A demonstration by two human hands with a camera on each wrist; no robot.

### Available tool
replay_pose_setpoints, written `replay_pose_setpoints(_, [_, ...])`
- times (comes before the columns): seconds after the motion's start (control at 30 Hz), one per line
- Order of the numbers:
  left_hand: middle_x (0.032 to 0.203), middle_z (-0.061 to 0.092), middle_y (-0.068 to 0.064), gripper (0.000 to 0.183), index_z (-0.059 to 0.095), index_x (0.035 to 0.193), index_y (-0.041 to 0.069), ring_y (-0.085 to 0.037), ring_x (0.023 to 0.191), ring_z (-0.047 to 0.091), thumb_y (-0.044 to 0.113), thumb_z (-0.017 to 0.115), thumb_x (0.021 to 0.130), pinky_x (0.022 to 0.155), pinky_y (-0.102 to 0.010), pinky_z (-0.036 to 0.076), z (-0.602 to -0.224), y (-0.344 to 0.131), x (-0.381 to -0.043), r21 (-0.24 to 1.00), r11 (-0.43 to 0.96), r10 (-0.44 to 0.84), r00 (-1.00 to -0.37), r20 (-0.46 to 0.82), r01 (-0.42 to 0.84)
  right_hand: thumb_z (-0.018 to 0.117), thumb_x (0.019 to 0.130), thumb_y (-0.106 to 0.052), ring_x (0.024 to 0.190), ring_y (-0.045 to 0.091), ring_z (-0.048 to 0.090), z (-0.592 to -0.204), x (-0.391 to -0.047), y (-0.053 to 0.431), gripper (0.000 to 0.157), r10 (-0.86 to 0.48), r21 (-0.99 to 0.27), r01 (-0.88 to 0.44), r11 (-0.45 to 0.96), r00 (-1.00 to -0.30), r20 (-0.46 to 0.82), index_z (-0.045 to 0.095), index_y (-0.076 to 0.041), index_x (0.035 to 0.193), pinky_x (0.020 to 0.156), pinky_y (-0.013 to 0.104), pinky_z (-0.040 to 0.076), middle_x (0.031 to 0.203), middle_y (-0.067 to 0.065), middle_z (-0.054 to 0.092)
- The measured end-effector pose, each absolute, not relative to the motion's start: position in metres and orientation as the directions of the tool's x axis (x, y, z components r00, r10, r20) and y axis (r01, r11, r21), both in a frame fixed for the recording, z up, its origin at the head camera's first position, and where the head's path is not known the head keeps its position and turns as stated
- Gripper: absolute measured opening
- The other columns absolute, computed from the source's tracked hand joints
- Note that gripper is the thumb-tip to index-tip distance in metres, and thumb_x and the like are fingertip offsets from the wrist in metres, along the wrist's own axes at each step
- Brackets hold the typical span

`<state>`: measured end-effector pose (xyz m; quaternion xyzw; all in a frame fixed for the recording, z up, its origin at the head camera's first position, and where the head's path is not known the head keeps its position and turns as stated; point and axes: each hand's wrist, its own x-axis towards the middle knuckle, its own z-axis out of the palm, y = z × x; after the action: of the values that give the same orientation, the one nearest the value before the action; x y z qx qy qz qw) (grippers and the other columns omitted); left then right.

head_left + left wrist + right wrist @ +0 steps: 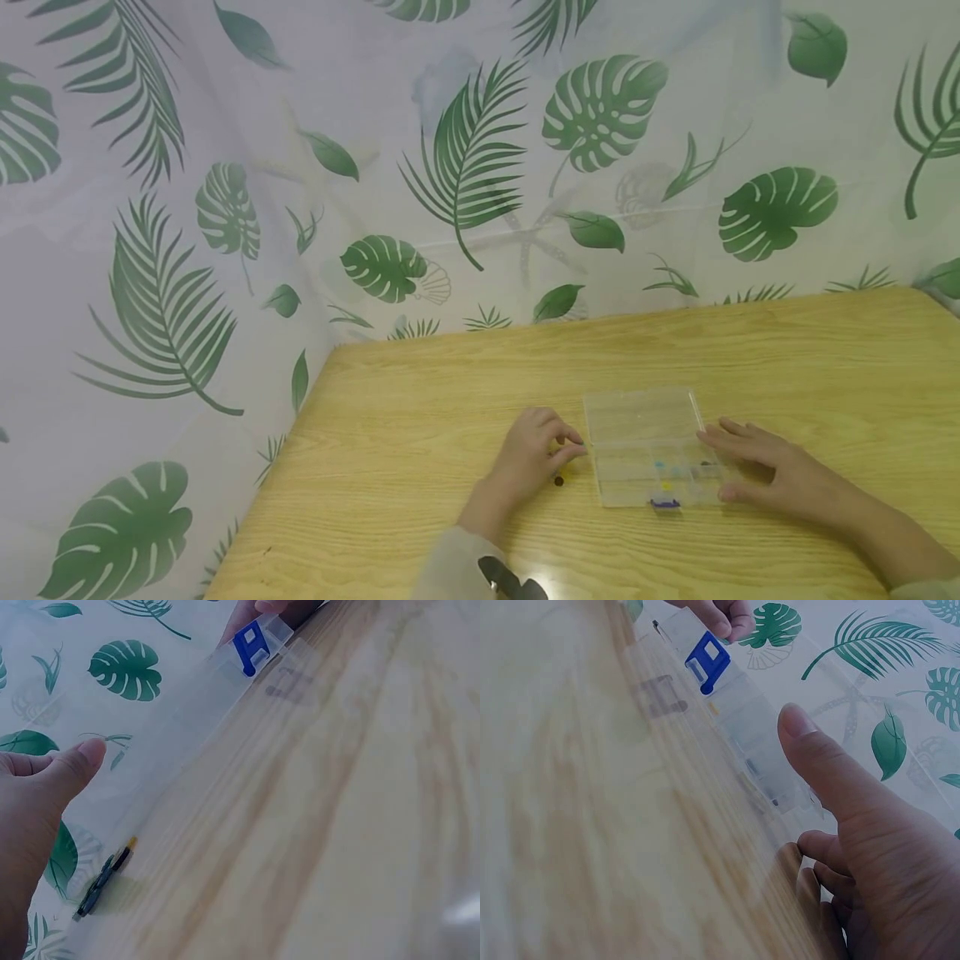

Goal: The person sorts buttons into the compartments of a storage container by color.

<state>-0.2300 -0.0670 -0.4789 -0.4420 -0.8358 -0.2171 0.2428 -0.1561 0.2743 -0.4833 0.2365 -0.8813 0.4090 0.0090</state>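
A clear plastic compartment box (626, 475) lies on the table between the hands, with a blue clasp (665, 503) on its near side. Small blue and yellow pieces (666, 485) show through its walls. At the box's left edge, my left hand (531, 450) pinches a tiny teal piece (726, 640) between thumb and fingertips, mostly hidden by them. Below that hand, small dark and yellow pieces (105, 877) lie in a short row on the table. My right hand (780, 475) lies along the box's right side, its fingers extended and its thumb apart near the front corner.
The wood-grain table (420, 417) runs back to a white sheet with green leaves (480, 167), which also hangs along the left side. A dark strap (510, 579) is around the left sleeve.
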Motion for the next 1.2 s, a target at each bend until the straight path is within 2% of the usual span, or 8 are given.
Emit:
replay_pose_setpoints(0.43, [0.077, 0.057, 0.010, 0.015, 0.070, 0.083, 0.020, -0.002, 0.074, 0.048, 0.034, 0.075, 0.079, 0.073, -0.009, 0.037, -0.477, -0.034, -0.230, -0.026, 0.461, 0.667, -0.328, 0.669, 0.887, 0.072, 0.083, -0.021, 0.125, 0.064, 0.021, -0.485, -0.157, 0.274, 0.062, -0.406, -0.709, -0.415, 0.570, -0.892, 0.196, 0.048, -0.022, 0.140, 0.088, 0.078, 0.018, 0.144, 0.029, 0.035])
replay_pose_setpoints(0.77, [0.076, 0.059, 0.011, 0.019, 0.071, 0.082, 0.019, 0.000, 0.072, 0.048, 0.037, 0.075, 0.077, 0.071, -0.008, 0.036, -0.469, -0.004, -0.224, -0.088, 0.428, 0.683, -0.258, 0.684, 0.899, 0.073, 0.082, -0.021, 0.123, 0.066, 0.023, -0.483, -0.154, 0.274, 0.061, -0.398, -0.699, -0.416, 0.581, -0.895, 0.202, 0.049, -0.022, 0.139, 0.085, 0.078, 0.021, 0.143, 0.030, 0.036])
replay_pose_setpoints(0.87, [0.077, 0.060, 0.011, 0.021, 0.072, 0.082, 0.019, 0.000, 0.071, 0.048, 0.039, 0.076, 0.076, 0.071, -0.007, 0.036, -0.469, 0.006, -0.223, -0.095, 0.440, 0.683, -0.264, 0.681, 0.893, 0.073, 0.082, -0.021, 0.123, 0.066, 0.024, -0.482, -0.154, 0.274, 0.061, -0.398, -0.695, -0.423, 0.581, -0.893, 0.210, 0.049, -0.021, 0.138, 0.084, 0.078, 0.022, 0.142, 0.031, 0.036])
replay_pose_setpoints(1.07, [0.078, 0.059, 0.012, 0.020, 0.073, 0.085, 0.020, 0.000, 0.072, 0.048, 0.037, 0.077, 0.075, 0.073, -0.006, 0.035, -0.470, 0.015, -0.218, -0.027, 0.480, 0.680, -0.352, 0.643, 0.877, 0.074, 0.081, -0.021, 0.122, 0.066, 0.025, -0.482, -0.155, 0.274, 0.061, -0.397, -0.684, -0.430, 0.589, -0.892, 0.218, 0.050, -0.022, 0.138, 0.085, 0.077, 0.023, 0.142, 0.030, 0.038])
replay_pose_setpoints(1.2, [0.078, 0.059, 0.012, 0.019, 0.072, 0.085, 0.021, 0.000, 0.073, 0.048, 0.036, 0.078, 0.075, 0.072, -0.006, 0.034, -0.470, 0.018, -0.216, -0.008, 0.489, 0.674, -0.371, 0.639, 0.872, 0.074, 0.081, -0.022, 0.123, 0.065, 0.025, -0.482, -0.155, 0.274, 0.061, -0.398, -0.688, -0.428, 0.586, -0.892, 0.216, 0.050, -0.023, 0.138, 0.086, 0.076, 0.023, 0.142, 0.030, 0.038])
